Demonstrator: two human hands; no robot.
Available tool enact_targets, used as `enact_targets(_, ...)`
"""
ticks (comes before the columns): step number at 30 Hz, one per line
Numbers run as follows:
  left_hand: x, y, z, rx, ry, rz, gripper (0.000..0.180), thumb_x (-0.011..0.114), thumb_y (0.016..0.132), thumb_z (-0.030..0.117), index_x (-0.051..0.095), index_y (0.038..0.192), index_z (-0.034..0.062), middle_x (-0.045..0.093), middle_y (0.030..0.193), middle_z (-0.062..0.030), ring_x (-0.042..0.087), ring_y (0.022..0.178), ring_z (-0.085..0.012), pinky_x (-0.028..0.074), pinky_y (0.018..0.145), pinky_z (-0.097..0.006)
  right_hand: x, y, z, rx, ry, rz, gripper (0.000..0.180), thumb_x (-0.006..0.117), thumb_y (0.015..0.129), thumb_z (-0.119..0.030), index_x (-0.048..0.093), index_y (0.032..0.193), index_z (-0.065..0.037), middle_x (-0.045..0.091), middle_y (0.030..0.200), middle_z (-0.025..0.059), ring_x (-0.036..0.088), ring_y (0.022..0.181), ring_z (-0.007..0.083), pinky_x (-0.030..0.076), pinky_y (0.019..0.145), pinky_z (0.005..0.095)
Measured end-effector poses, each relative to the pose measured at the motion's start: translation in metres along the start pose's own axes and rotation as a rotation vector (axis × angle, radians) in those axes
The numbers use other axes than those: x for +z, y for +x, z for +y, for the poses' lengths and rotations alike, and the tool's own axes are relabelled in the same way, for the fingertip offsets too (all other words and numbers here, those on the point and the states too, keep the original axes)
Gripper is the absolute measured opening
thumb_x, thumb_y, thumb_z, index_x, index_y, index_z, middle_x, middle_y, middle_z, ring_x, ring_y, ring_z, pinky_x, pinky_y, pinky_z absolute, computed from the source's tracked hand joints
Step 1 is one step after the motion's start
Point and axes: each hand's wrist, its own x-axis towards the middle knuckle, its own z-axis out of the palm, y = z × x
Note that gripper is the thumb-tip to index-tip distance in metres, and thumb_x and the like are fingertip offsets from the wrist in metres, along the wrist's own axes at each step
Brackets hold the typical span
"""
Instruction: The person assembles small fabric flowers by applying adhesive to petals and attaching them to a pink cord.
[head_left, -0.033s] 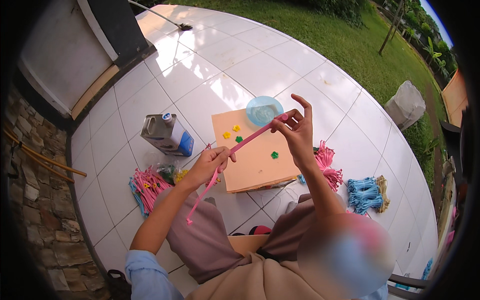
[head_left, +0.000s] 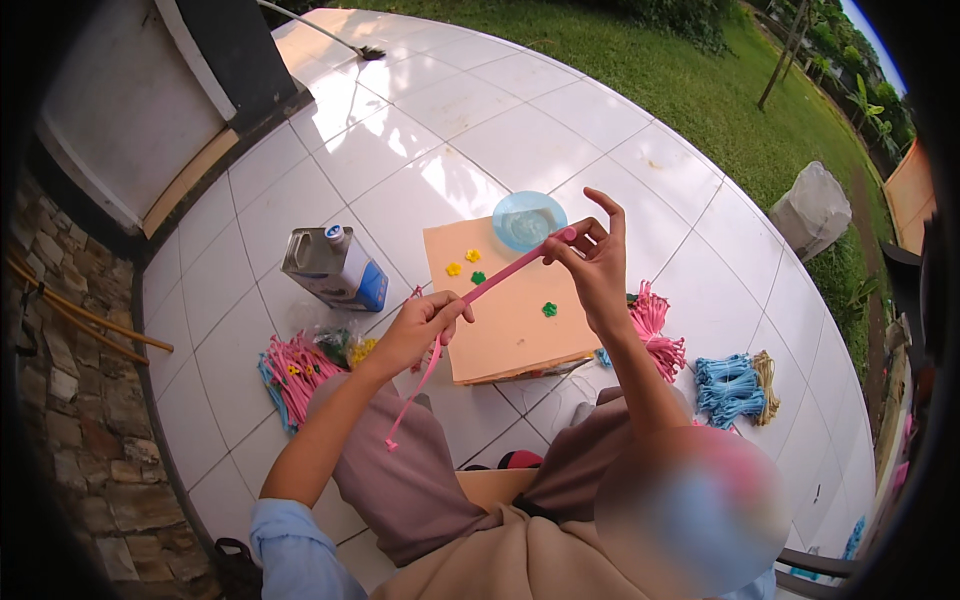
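I hold a long pink strip [head_left: 505, 272] stretched between both hands above a tan board [head_left: 510, 335]. My right hand [head_left: 592, 262] pinches its upper end near a pale blue bowl [head_left: 528, 220]. My left hand [head_left: 422, 325] grips it lower down, and the loose tail [head_left: 410, 405] hangs over my knee. Small yellow flower shapes [head_left: 462, 262] and green flower shapes [head_left: 549, 309] lie on the board.
A metal can with a blue label [head_left: 335, 268] lies left of the board. Pink strip bundles [head_left: 295, 370] and a small bag lie by my left knee; more pink bundles [head_left: 655, 330] and blue bundles [head_left: 728, 385] lie on the right. White tiles end at grass [head_left: 700, 80].
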Motion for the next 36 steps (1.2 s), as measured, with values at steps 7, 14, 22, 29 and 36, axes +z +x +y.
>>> enact_targets(7,0.011,-0.004,0.018,0.072,0.347,0.239,0.029,0.043,0.095,0.025,0.06,0.083,0.0058,0.046,0.053,0.0014,0.04,0.041,-0.0028,0.031,0.038,-0.02,-0.008,0.003,0.007,0.15,-0.066,0.0,0.063,0.062,0.079,-0.001,0.024,0.129,-0.001,0.053,0.093,0.0119,0.062,0.081,0.0203,0.052,0.073,0.0282)
enact_targets(14,-0.02,-0.006,0.008,0.118,0.008,0.481,0.027,0.039,0.097,0.022,0.055,0.103,0.0015,0.055,0.072,-0.0031,0.037,0.055,-0.004,0.034,0.052,-0.018,0.007,-0.004,0.027,0.102,-0.167,-0.047,0.057,0.058,0.083,-0.005,0.025,0.13,-0.002,0.047,0.117,0.0175,0.052,0.108,0.0237,0.045,0.091,0.0353)
enact_targets(22,-0.053,-0.01,0.016,0.326,-0.961,0.151,0.031,0.043,0.095,0.015,0.047,0.12,-0.0025,0.051,0.089,-0.0049,0.042,0.07,-0.0094,0.037,0.065,-0.02,0.079,-0.056,0.102,0.238,-0.114,-0.812,0.062,0.06,0.083,-0.004,0.028,0.136,-0.006,0.033,0.139,0.0119,0.031,0.13,0.0213,0.025,0.108,0.0374)
enact_targets(29,-0.051,-0.024,0.006,0.061,-0.343,0.956,0.055,0.062,0.084,0.029,0.043,0.121,-0.0073,0.043,0.128,-0.0171,0.039,0.122,-0.028,0.024,0.106,-0.039,0.101,-0.054,0.067,0.213,-0.133,-0.552,0.056,0.055,0.084,0.003,0.025,0.131,-0.007,0.061,0.086,0.0105,0.063,0.078,0.0198,0.05,0.071,0.03)
enact_targets(36,-0.047,-0.048,0.016,0.043,0.639,0.296,0.03,0.057,0.087,0.018,0.056,0.111,0.0013,0.062,0.102,-0.0146,0.061,0.092,-0.0206,0.047,0.081,-0.031,0.096,-0.037,0.041,-0.078,-0.418,-0.652,0.056,0.059,0.081,0.002,0.033,0.129,-0.01,0.063,0.088,0.0123,0.062,0.086,0.0247,0.048,0.075,0.0338)
